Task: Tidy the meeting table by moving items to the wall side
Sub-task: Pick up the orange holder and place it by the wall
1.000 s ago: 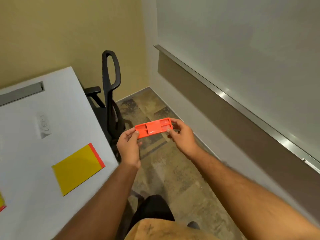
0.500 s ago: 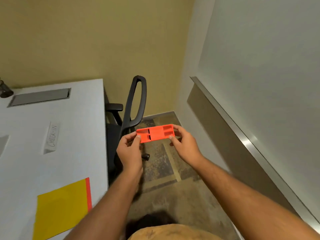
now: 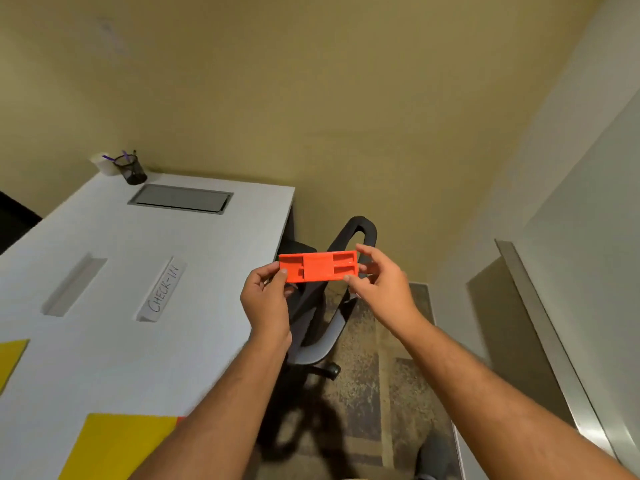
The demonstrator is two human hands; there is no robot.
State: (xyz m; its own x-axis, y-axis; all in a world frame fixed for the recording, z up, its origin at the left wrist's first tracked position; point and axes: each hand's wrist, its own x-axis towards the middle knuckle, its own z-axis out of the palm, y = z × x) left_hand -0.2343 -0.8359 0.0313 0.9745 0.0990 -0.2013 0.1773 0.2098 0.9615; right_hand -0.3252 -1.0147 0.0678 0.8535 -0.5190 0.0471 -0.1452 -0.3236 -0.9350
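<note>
I hold a flat orange plastic tray [image 3: 318, 266] with shallow compartments level in front of me, off the table's right edge and above the chair. My left hand [image 3: 266, 299] pinches its left end and my right hand [image 3: 381, 289] pinches its right end. The white meeting table [image 3: 214, 271] stretches away at the left to the yellow wall. On it lie a "CHECK-IN" name tent [image 3: 162, 289], a second folded tent [image 3: 74, 284], a yellow sheet [image 3: 117, 445] near me and another yellow sheet [image 3: 10, 358] at the left edge.
A black mesh pen cup [image 3: 131, 169] and a white cup [image 3: 104, 166] stand at the table's wall end, beside a grey cable hatch [image 3: 181, 199]. A black office chair [image 3: 329, 306] stands under my hands. A whiteboard ledge [image 3: 540, 327] runs along the right wall.
My view has swung left and upward, bringing the table's wall end and the pen cup into sight. Both hands still hold the orange tray, now more level.
</note>
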